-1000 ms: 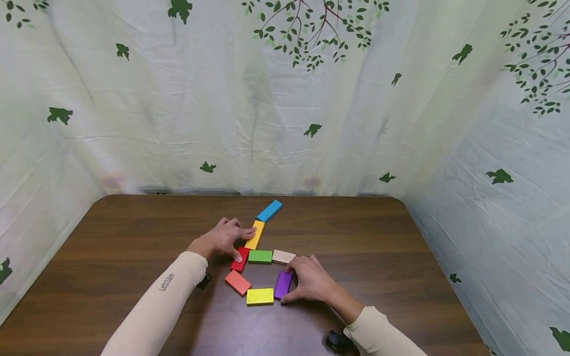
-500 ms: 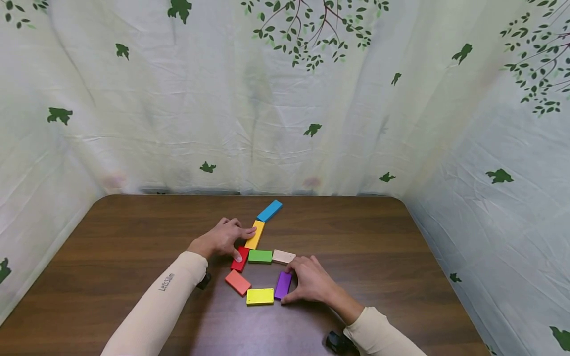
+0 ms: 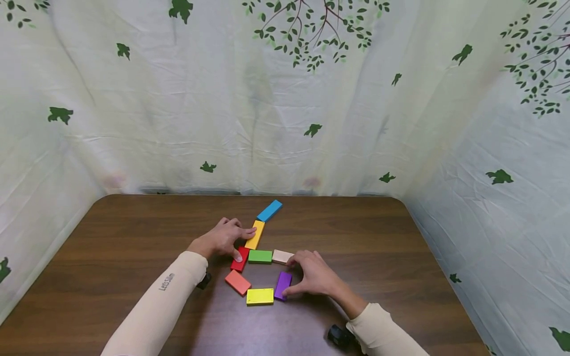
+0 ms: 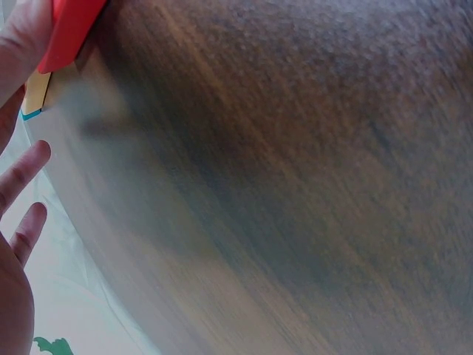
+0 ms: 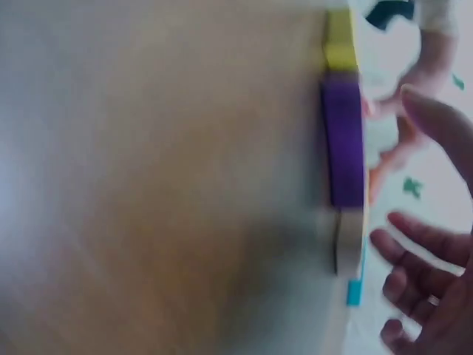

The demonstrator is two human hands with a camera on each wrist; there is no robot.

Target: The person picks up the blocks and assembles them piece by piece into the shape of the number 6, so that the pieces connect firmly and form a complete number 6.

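In the head view, several flat coloured blocks form a 6-like outline. My left hand lies over its left side, thumb on the red block and index finger on the amber block. To the right, my right hand is spread beside the purple block. Its thumb tip is near that block's lower end and its fingertips are by the pale pink block. The right wrist view shows the purple block with the fingers apart from it. A green block sits between the red and pale pink ones.
A blue block tops the outline. A coral block and a yellow block make its lower part. All lie on a brown wooden table, with a leaf-patterned white curtain behind and at both sides.
My right hand has eased slightly to the right, its fingers leaving the purple block's upper end. The left hand stays where it was.
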